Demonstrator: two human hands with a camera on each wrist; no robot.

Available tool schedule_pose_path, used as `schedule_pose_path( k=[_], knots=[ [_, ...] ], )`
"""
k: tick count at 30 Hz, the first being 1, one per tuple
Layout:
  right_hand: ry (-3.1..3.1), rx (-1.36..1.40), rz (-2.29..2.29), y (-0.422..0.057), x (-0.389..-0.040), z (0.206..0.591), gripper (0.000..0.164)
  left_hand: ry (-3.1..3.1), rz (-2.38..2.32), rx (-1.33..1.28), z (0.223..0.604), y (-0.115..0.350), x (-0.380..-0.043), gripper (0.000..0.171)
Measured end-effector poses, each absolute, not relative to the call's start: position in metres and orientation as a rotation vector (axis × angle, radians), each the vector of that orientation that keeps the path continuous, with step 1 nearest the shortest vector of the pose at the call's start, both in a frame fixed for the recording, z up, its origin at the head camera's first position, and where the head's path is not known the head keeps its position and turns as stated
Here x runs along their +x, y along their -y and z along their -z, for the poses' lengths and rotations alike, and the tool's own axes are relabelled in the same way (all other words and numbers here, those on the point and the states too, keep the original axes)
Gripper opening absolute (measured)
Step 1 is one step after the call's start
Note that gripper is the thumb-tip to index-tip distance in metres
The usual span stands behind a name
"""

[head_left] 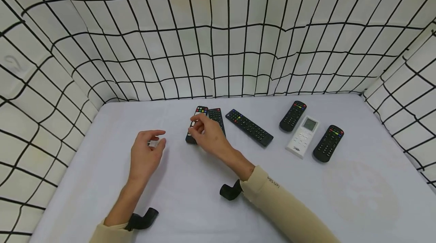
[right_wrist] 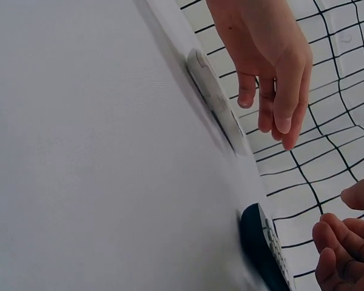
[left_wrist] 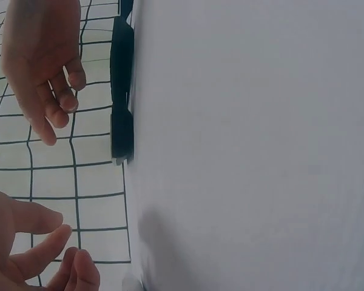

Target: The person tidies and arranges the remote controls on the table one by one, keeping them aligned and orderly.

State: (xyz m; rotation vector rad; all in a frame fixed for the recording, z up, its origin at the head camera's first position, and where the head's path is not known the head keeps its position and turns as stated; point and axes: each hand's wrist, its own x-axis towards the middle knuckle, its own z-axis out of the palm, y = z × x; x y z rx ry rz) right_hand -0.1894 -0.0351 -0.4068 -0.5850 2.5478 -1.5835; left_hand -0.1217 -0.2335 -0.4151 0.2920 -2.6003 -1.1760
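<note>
Left wrist view: 2 hands at the left side, the right hand point(left_wrist: 42, 57) at top with fingers loosely bent, the left hand point(left_wrist: 1, 245) at bottom with 2 fingertips nearly meeting. Dark remote-control casing point(left_wrist: 122, 79), seen edge-on, lies near the right hand and apart from it. Black netting point(left_wrist: 76, 182) spans the background; the pale tabletop point(left_wrist: 261, 145) bears a blurred shadow point(left_wrist: 164, 242).

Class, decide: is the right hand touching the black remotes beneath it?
Apart: the left wrist view shows a gap between the right hand and the remotes.
</note>
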Motion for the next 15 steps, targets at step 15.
schedule_pose_path(
  k=[15],
  knots=[
    [-2.627, -0.526, 1.609, 0.008, -0.214, 0.413, 0.029, 2.749, 1.252, 0.222, 0.417, 0.204, -0.128, 0.032]
  ],
)
